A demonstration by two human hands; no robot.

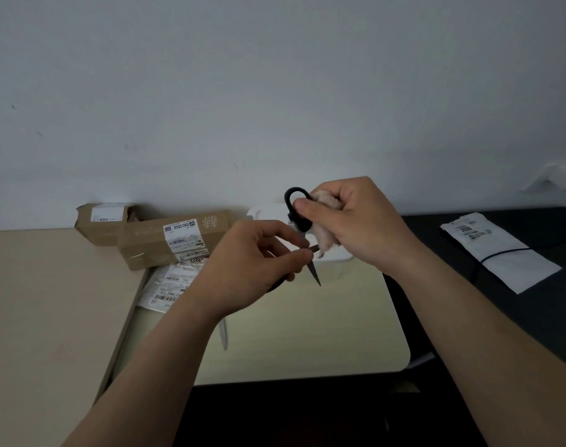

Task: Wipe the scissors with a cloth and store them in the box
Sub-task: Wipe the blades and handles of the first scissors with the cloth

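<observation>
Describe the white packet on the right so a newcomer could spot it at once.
Look at the black surface filling the right side of the view, past the right hand. The white packet lies flat on it, with a printed label at its far end. Unlike the packets by the cardboard boxes on the left, a black cable crosses it.

My left forearm (146, 366) and right forearm (468, 317) are bare from the wrists down to the bottom of the view, 2 plain stretches of skin. My left hand (252, 262) and right hand (356, 227) are bare as well, with slim fingers (275, 233) and short, rounded nails (302, 205).
</observation>
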